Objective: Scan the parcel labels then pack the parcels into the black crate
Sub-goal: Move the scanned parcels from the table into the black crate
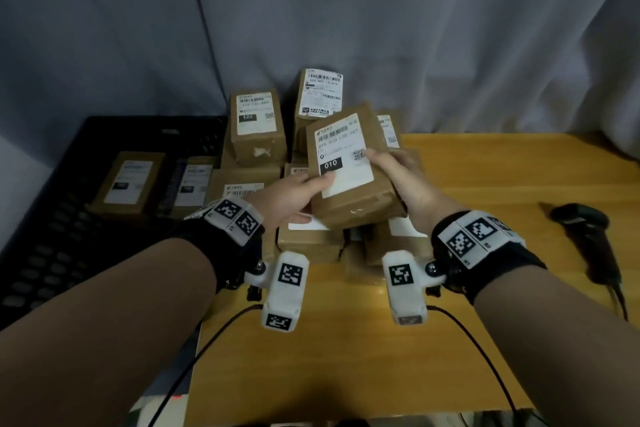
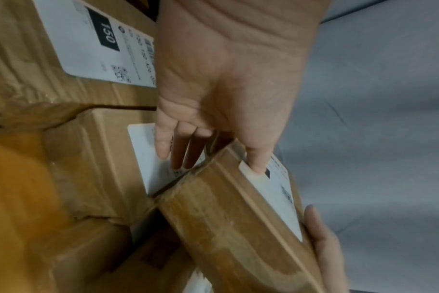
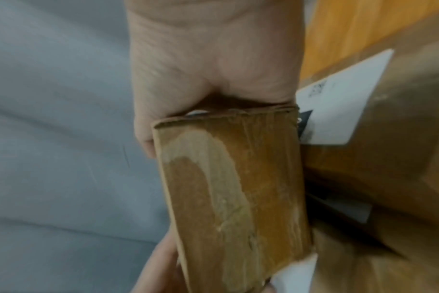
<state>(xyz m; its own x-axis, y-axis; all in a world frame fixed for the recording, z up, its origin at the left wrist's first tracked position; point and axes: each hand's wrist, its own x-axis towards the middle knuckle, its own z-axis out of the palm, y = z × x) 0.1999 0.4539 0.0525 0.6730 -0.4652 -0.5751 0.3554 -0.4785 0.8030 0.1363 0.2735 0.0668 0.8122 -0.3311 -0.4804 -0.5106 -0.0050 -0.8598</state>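
The parcel (image 1: 349, 166) is a small taped cardboard box, likely light and stiff; the glossy tape could slip, so the short ends and edges look the safest hold. It is lifted between both hands, label up, over the pile (image 1: 304, 236) on the desk (image 1: 485, 177). The left hand (image 1: 291, 198) grips its near-left end, thumb on the label and fingers underneath. The right hand (image 1: 405, 180) clasps the right side, thumb on top. The crate (image 1: 104, 128) sits left of the left hand, the scanner (image 1: 588, 236) right of the right hand.
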